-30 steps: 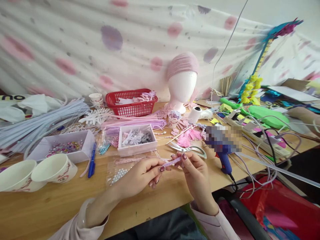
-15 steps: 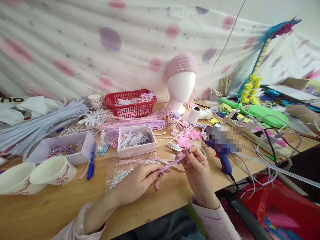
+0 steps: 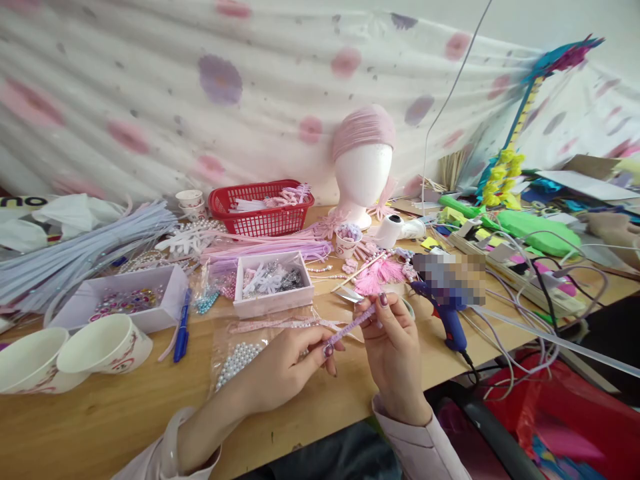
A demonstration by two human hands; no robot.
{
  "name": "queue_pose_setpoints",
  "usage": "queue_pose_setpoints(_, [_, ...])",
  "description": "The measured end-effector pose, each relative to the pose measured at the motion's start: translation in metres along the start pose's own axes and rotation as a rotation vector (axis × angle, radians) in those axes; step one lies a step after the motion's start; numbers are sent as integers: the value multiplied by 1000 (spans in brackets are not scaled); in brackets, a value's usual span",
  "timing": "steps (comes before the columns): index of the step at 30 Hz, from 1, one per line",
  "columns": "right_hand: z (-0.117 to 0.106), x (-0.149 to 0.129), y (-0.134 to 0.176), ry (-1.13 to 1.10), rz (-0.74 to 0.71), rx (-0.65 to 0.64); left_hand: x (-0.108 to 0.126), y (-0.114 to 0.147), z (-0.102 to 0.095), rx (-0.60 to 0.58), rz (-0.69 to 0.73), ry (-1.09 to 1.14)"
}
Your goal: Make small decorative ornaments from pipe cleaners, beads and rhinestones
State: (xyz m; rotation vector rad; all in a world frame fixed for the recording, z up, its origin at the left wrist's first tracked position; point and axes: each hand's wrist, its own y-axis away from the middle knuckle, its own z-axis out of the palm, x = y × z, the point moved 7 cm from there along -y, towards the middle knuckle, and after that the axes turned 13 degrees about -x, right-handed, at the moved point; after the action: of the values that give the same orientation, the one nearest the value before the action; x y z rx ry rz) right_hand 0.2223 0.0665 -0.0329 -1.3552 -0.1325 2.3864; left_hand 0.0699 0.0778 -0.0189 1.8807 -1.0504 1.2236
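A short lilac pipe cleaner (image 3: 351, 325), which looks twisted, stretches between my two hands above the table's front part. My left hand (image 3: 293, 363) pinches its lower end between thumb and fingers. At the upper end my right hand (image 3: 393, 333) holds it in closed fingertips. Scissors (image 3: 349, 294) lie just beyond the fingers, their blades partly showing. Under and beside my left hand is a clear bag of pearl beads (image 3: 239, 362). To the right of my right hand rests a blue glue gun (image 3: 445, 313), its upper part blurred out.
Behind stand a white box of trims (image 3: 274, 303), a red basket (image 3: 263, 223) and a foam head (image 3: 363, 173) in a pink cap. Paper cups (image 3: 107, 347), a blue pen (image 3: 182, 333) and pale pipe cleaners are left. Cables and a power strip (image 3: 520, 280) lie right, near another person's hand (image 3: 613, 233).
My left hand has shifted slightly right along with its end of the pipe cleaner. My right hand stays nearly in place, both still gripping it.
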Motion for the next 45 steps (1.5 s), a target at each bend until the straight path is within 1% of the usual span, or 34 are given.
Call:
queue_pose_setpoints(3, [8,5,3,26,13,11,0,-4,3,-23,-59,-47])
queue_pose_setpoints(6, [20,12,8,28,52,-28,-1,-8,5,8,-86,-88])
queue_pose_setpoints(8, [24,15,10,35,54,-22,-3,-10,5,27,-84,-73])
queue_pose_setpoints(11, [23,17,13,47,37,25,-5,-12,6,53,-61,-25])
queue_pose_setpoints(16, [22,20,15,63,-1,71,-3,-10,1,167,0,-6])
queue_pose_setpoints(19, [23,22,18,14,-27,102,-3,-10,1,183,17,-12])
queue_pose_setpoints(24, [28,26,21,-48,-46,99,-3,-7,1,218,16,-50])
queue_pose_setpoints(28, [29,30,23,-81,-26,110,-5,-5,0,259,20,-84])
queue_pose_setpoints(31, [30,31,24,-99,-28,116,-9,-4,-3,287,34,-62])
queue_pose_setpoints(34, [32,32,25,-102,-11,106,-11,-5,-2,273,46,-50])
queue_pose_setpoints(38, [34,32,25,-73,39,75,-7,-8,6,189,26,-106])
queue_pose_setpoints(41, [35,22,21,-70,-31,57,-3,-9,10,129,59,-31])
queue_pose_setpoints(43, [35,14,17,-127,-74,59,-3,-7,8,128,67,55])
queue_pose_setpoints(45, [35,9,13,-212,-66,47,-5,-6,6,139,40,89])
